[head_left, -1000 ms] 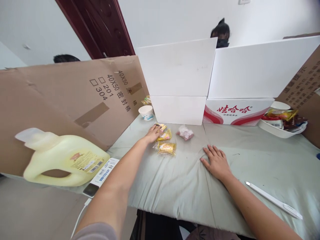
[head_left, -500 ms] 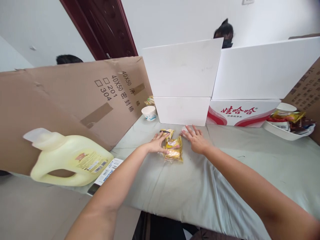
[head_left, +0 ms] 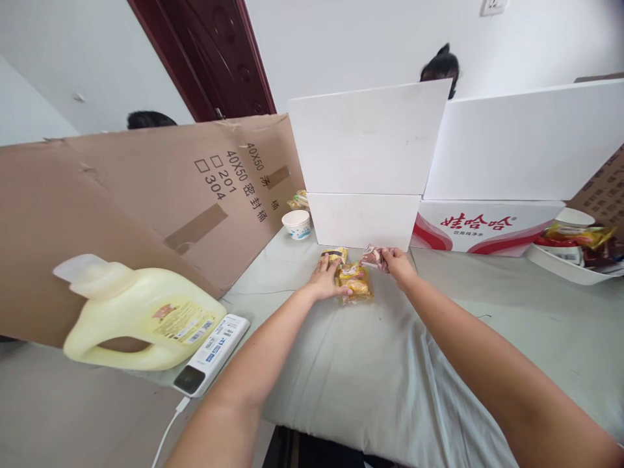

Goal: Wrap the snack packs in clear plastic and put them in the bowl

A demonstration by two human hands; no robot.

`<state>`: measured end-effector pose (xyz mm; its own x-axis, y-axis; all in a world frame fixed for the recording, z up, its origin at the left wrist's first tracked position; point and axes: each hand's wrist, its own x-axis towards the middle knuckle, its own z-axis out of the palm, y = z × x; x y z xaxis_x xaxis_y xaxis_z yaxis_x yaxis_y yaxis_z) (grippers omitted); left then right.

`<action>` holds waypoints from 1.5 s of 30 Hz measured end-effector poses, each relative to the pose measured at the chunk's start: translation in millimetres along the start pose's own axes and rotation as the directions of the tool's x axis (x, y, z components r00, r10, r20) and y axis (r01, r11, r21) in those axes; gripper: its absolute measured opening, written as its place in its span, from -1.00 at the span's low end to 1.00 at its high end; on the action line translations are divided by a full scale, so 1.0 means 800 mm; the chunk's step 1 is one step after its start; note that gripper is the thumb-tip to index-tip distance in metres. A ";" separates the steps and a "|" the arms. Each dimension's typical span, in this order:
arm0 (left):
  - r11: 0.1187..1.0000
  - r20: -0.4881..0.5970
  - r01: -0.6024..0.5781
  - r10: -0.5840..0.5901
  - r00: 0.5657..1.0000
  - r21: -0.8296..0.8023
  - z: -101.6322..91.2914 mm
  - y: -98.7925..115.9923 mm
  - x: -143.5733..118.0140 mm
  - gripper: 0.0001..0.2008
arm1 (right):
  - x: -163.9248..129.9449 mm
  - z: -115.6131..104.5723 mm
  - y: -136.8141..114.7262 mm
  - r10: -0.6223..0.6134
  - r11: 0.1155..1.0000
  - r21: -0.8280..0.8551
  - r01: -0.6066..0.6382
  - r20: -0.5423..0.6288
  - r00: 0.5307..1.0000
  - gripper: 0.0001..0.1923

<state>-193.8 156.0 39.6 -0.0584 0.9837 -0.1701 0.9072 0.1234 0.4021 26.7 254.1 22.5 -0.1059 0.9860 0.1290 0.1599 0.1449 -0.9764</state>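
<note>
My left hand (head_left: pixel 325 278) rests on a small pile of yellow snack packets (head_left: pixel 359 285) lying on the grey cloth (head_left: pixel 370 377), its thumb pressing their near edge. Another yellow packet with a dark band (head_left: pixel 334 254) lies just beyond its fingers. My right hand (head_left: pixel 400 265) is closed on a clear packet with pinkish-brown contents (head_left: pixel 373 257), right beside the yellow pile and in front of the white boxes (head_left: pixel 365 175).
A pale yellow detergent jug (head_left: pixel 141 318) and a white device with a cable (head_left: pixel 212 354) lie at the left by a brown cardboard sheet (head_left: pixel 121 208). A paper cup (head_left: pixel 297 224), a red-and-white carton (head_left: pixel 487 227) and a white bowl of snacks (head_left: pixel 570 250) stand behind. Two people's heads show above the screens.
My right hand went from lying flat on the cloth at the right to the pinkish packet and closed on it. My left hand gathered the yellow packets into a pile.
</note>
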 end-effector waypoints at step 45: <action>0.856 -0.015 0.399 -0.417 0.909 0.328 -0.263 -0.115 0.002 -0.70 | -0.068 -0.017 0.058 -0.174 0.964 -0.218 0.155 -0.073 0.982 -0.68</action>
<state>-365.4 174.1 191.6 -0.4379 0.8442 -0.3092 0.8904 0.4549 -0.0189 53.5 208.8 -27.6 -0.0605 0.9491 0.3092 0.3518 0.3102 -0.8832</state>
